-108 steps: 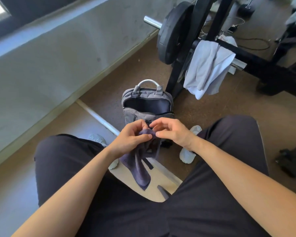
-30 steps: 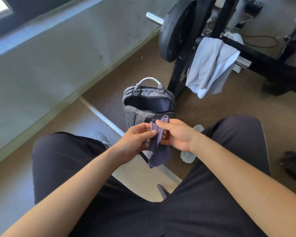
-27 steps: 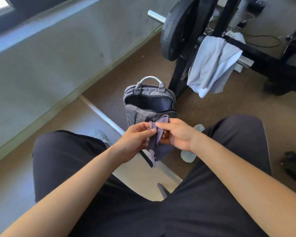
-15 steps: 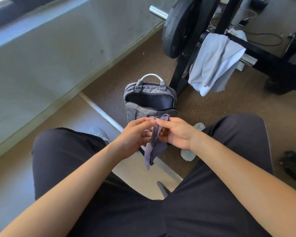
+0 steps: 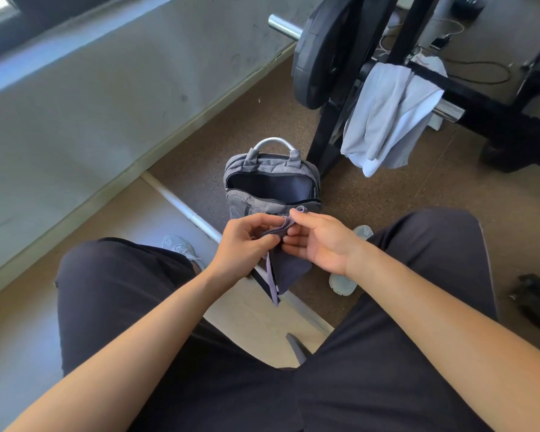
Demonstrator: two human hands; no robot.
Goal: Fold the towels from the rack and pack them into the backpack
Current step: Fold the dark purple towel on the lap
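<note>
**Small dark towel pinched in both hands, just short of the open backpack**

Nearest the camera, two thighs in black trousers (image 5: 131, 294) framed the scene, and both bare forearms reached forward between them. The left hand (image 5: 247, 241) had its fingers curled and pinched the upper edge of a small purple-grey towel (image 5: 289, 269). The right hand (image 5: 321, 241) gripped the same edge from the other side between thumb and fingertips, so the two hands nearly touched. The cloth hung below them in a narrow, partly folded strip with a paler hem along its left side. Pale shoes (image 5: 343, 283) stood on the floor under the knees.

Just beyond the hands a grey backpack (image 5: 262, 207) stood upright on the brown floor (image 5: 402, 198), its main compartment unzipped and showing a dark lining, its handle raised. Farther off, a light grey towel (image 5: 390, 116) hung crumpled over a bar of the black rack (image 5: 325, 145), beside a black weight plate (image 5: 318, 51) on a chrome barbell sleeve (image 5: 282, 26).
</note>
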